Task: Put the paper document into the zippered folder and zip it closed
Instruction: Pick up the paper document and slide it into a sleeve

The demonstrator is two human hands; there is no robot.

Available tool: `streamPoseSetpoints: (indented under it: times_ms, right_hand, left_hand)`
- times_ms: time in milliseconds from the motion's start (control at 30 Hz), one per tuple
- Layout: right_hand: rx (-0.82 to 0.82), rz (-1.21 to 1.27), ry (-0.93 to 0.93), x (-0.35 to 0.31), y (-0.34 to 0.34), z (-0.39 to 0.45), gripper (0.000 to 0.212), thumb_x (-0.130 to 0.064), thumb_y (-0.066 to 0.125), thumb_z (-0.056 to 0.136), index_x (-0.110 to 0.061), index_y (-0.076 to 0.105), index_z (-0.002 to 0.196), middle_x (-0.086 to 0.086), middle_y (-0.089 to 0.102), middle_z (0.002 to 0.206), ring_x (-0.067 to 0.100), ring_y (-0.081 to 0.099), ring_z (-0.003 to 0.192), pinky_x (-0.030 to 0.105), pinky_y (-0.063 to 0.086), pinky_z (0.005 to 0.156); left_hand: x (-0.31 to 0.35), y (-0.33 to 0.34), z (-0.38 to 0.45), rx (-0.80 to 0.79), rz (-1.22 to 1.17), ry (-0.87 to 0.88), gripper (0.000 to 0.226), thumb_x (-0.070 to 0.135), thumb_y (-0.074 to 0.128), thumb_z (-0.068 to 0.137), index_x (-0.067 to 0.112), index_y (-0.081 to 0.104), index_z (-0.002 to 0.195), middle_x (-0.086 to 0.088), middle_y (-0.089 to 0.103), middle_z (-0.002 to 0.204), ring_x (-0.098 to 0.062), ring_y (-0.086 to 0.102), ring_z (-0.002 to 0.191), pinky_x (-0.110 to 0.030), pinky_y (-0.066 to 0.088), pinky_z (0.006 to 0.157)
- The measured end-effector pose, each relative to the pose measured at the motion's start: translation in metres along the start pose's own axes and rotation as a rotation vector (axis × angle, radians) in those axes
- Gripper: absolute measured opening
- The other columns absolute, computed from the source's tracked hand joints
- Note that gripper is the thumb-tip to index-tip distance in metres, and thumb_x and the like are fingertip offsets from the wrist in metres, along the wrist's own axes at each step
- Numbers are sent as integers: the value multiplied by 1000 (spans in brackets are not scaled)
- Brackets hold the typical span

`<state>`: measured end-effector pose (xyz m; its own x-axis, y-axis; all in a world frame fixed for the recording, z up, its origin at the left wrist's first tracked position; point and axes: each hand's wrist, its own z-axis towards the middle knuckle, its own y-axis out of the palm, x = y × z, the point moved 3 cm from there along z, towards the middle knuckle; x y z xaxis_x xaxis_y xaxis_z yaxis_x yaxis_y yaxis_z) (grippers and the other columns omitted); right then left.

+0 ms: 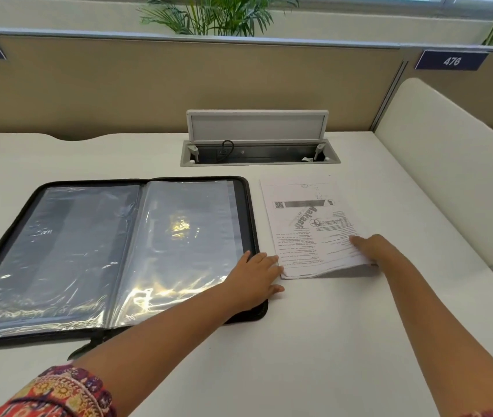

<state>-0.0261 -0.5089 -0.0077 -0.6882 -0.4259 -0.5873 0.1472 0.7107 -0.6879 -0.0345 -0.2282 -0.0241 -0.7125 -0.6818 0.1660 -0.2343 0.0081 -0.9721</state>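
Note:
A black zippered folder [104,260] lies open and flat on the white desk, showing clear plastic sleeves on both halves. To its right lies a stapled paper document [305,224] with printed text and a QR code, its near right corner lifted off the desk. My right hand [371,246] grips that raised corner, fingers on top of the pages. My left hand [254,278] rests flat over the folder's near right corner, fingers spread and touching the document's left edge.
An open cable box [257,152] with its lid raised is set into the desk behind the document. A beige partition [179,82] runs along the back, and a white divider [450,164] closes the right side. Bare desk [314,341] lies near me.

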Motion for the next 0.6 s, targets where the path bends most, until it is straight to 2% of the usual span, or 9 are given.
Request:
streamPoseSetpoints:
  times_ms: [67,133,200,300,367,467,533,600]
  right_hand:
    - [-27,123,11,4,-7,3,37,-22,59,86,9,57,106,21,61,101,29,57,83,30,42,72]
    - [-38,123,11,6,-12,1,19,-12,61,82,3,58,92,18,59,93,25,56,74,28,42,65]
    - [-39,86,-20,8,-13,-1,6,-1,57,79,0,57,84,15,55,87,24,52,75,29,39,64]
    - [-64,173,-53,13,-12,-8,28,10,50,80,3,60,105,15,58,96,27,54,86,34,44,71]
    - [-111,285,-59,18,-10,-14,36,14,46,82,2,55,115,18,59,108,31,56,95,42,47,86]
    - [-189,478,-77,25,-8,-23,38,15,43,86,1,50,120,19,57,117,34,55,103,46,44,94]
    - [-239,567,-108,28,-9,-29,37,12,44,88,-1,49,122,16,58,119,33,56,108,45,45,96]
    - [-280,648,-157,27,-8,-37,35,9,46,89,-5,50,120,12,61,118,31,58,109,42,52,93]
  left_hand:
    - [-2,1,-1,-2,-12,-5,51,44,35,95,21,29,141,-2,22,154,-23,16,141,-47,10,114]
    - [-3,3,-1,-6,-29,-15,50,43,35,95,22,30,141,-2,22,154,-22,16,141,-48,10,114]
    - [-3,3,0,-2,-57,-26,47,40,35,96,23,32,140,-1,23,153,-22,17,141,-48,11,114]
    - [-5,-1,3,46,-204,-81,42,30,36,96,21,37,137,-2,34,149,-21,28,137,-45,17,113]
    - [-7,-5,6,124,-404,-163,44,26,39,96,18,35,138,-5,40,145,-22,37,132,-39,25,110]
    - [-10,-14,9,223,-796,-308,48,24,45,95,18,31,140,-6,41,144,-22,42,128,-29,35,98]
    - [-17,-27,13,263,-1022,-414,57,24,53,91,16,27,142,-5,40,145,-23,43,128,-31,38,98]
    - [-24,-43,18,253,-1205,-445,60,26,57,89,12,30,141,-7,43,142,-26,43,129,-33,41,99]
